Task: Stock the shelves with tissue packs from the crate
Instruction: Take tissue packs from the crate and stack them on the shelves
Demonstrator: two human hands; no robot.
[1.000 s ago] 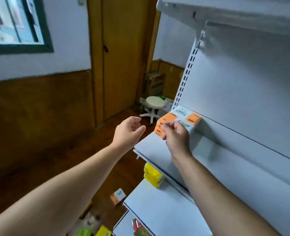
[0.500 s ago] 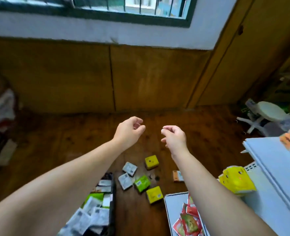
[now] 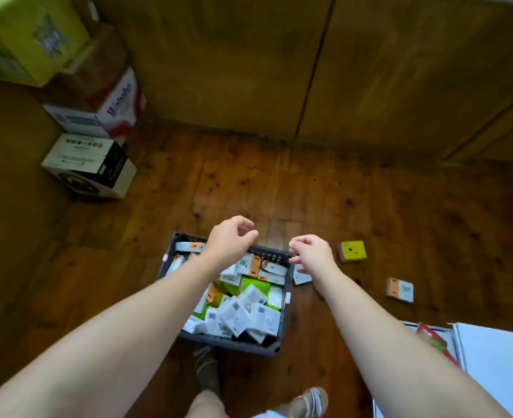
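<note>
Both my hands are empty, fingers loosely curled: my left hand (image 3: 229, 240) hangs over the far end of the crate (image 3: 275, 349) and my right hand (image 3: 312, 252) just past its far right corner. Below my outstretched bare forearms, the dark plastic crate sits on the wooden plank floor (image 3: 279, 188), heaped with small, glossy tissue packs (image 3: 243, 312) in white, green and orange.

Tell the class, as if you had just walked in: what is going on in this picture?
A person stands over a dark crate on a wooden floor, full of jumbled tissue packs. Both arms reach out above it; the left hand and right hand are loosely curled and hold nothing. A few packs lie loose on the floor, including a yellow pack and an orange-and-white pack. A white shelf edge shows at lower right. No pack is picked yet.
</note>
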